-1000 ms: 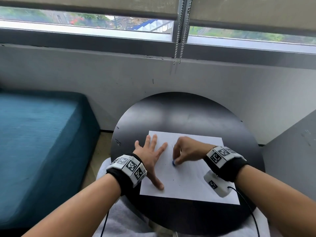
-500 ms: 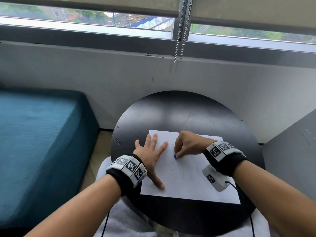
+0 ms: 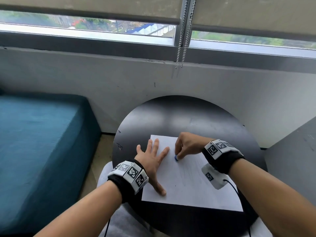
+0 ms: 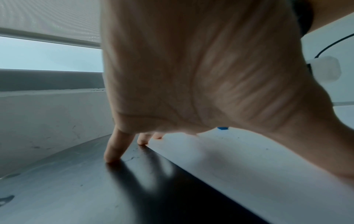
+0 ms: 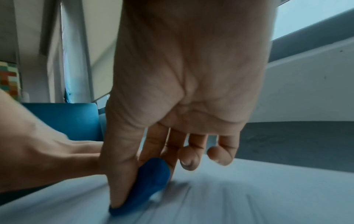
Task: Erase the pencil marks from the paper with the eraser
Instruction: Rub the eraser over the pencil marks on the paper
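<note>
A white sheet of paper (image 3: 189, 183) with faint pencil strokes lies on a round black table (image 3: 188, 117). My right hand (image 3: 188, 146) pinches a small blue eraser (image 3: 176, 158) between thumb and fingers and presses it on the upper middle of the paper (image 5: 249, 197); the right wrist view shows the eraser (image 5: 147, 181) against the sheet. My left hand (image 3: 152, 159) lies flat with spread fingers on the paper's left edge. In the left wrist view the left hand's fingertips (image 4: 113, 157) press on the table and paper (image 4: 249, 166), and a bit of the eraser (image 4: 222, 128) shows beyond.
A teal mattress (image 3: 37, 142) stands to the left of the table. A grey wall (image 3: 85, 79) and a window with bead chains (image 3: 183, 35) rise behind. A grey panel (image 3: 294, 159) stands at the right. My lap in grey cloth (image 3: 119, 223) is below the table.
My right hand has slid the eraser up the paper, away from me, by a short way. The left hand has stayed flat on the paper's left edge.
</note>
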Demonstrator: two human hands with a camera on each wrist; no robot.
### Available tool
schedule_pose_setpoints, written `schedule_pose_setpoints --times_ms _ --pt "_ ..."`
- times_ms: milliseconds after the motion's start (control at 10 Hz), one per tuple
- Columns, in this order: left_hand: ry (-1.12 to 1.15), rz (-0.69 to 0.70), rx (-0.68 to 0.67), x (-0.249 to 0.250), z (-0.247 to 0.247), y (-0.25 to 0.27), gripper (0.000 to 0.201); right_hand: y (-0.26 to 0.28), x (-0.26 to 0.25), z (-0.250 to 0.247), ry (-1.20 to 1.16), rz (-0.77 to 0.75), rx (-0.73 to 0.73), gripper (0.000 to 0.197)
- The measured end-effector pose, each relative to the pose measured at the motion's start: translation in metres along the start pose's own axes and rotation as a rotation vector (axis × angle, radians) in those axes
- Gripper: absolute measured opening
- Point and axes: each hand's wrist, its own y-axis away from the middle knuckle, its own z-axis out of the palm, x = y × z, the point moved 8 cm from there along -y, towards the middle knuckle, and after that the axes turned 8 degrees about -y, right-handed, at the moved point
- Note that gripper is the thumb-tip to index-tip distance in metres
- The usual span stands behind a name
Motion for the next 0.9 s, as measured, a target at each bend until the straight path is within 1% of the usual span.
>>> schedule_pose_setpoints --times_ms 100,200,300,400,500,600,700,800,900 --pt "-0.011 0.001 0.002 -0.001 -0.001 0.000 0.152 -0.010 -0.001 -0.023 0.001 -0.047 0.203 0.009" --pt "-0.015 0.002 -0.001 0.000 -0.001 -0.001 0.153 -0.009 0.000 -0.021 -0.008 -0.051 0.204 0.007" --pt "-0.016 -0.001 -0.010 -0.001 -0.001 0.000 0.152 -0.004 -0.002 -0.005 0.048 -0.010 0.024 0.012" --pt "-0.021 0.003 -0.006 0.000 -0.003 0.001 0.153 -0.011 0.000 -0.018 0.011 -0.037 0.148 0.010" --pt "-0.022 0.003 0.002 0.000 -0.002 -0.001 0.153 -0.012 0.002 -0.023 -0.038 -0.037 0.207 0.007" --pt "-0.018 0.001 -0.003 -0.001 -0.001 0.000 0.153 -0.009 0.000 -0.007 0.015 0.031 -0.005 0.011" --pt "-0.011 0.006 -0.001 -0.001 -0.002 0.000 0.154 -0.017 -0.002 -0.022 -0.026 0.002 0.135 0.008" --pt "-0.009 0.009 -0.003 -0.001 -0.002 0.000 0.154 -0.016 0.000 -0.024 -0.051 0.005 0.171 0.005" --pt "-0.015 0.006 -0.001 0.000 -0.002 0.001 0.154 -0.013 -0.001 -0.007 0.014 0.056 -0.024 0.011"
